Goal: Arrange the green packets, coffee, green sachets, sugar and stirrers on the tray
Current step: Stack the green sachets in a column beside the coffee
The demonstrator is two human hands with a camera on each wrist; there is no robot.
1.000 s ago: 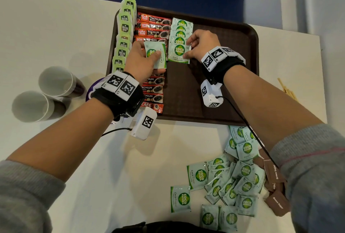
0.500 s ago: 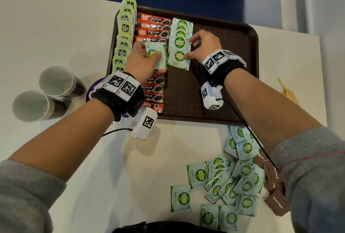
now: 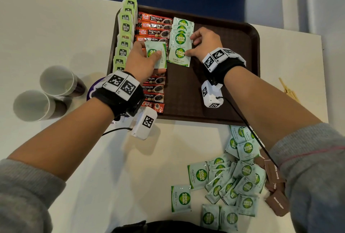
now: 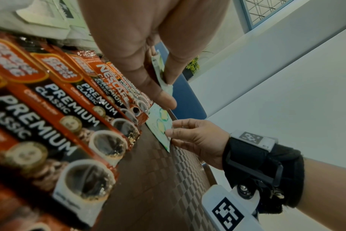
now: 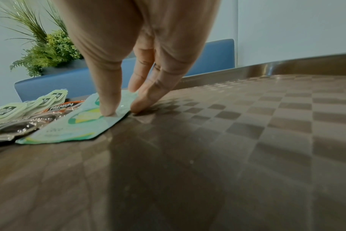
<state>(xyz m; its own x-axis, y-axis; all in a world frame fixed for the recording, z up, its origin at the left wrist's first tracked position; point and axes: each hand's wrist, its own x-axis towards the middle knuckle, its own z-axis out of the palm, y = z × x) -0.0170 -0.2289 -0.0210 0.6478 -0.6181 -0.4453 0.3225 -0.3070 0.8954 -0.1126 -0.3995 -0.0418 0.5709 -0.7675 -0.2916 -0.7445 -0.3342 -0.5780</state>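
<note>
**Operator:** Hands first. My left hand [image 3: 143,61] hangs over the coffee row, thumb and fingers pinching one green sachet [image 3: 156,54] held flat just above the sticks. My right hand [image 3: 203,45] has its fingers bent down onto the sachet column [image 3: 180,41]; the thumb presses the nearest sachet [image 3: 178,56] of that column and a fingertip [image 5: 137,107] touches the tray floor right at its edge. It presses more than it grasps.

**Observer:** Now the layout, biggest thing down.

**Operator:** I see a white table [image 3: 56,36] carrying a brown tray [image 3: 224,83] with a chequered floor. Along the tray's left rim stand the green packets [image 3: 125,40], overlapping in a line. Just right of them lies the coffee [image 3: 154,27], red and black sticks stacked in a column from far edge to near edge. Next comes the sachet column, only at the far end. The tray's right half is bare brown.

**Observer:** And off the tray?

**Operator:** Two paper cups [image 3: 46,92] sit on their sides left of it. A loose heap of green sachets [image 3: 229,182] lies on the table near my right elbow, with brown sugar packets [image 3: 276,203] touching its right side. The stirrers [image 3: 288,90] lie right of the tray, partly hidden by my forearm.
</note>
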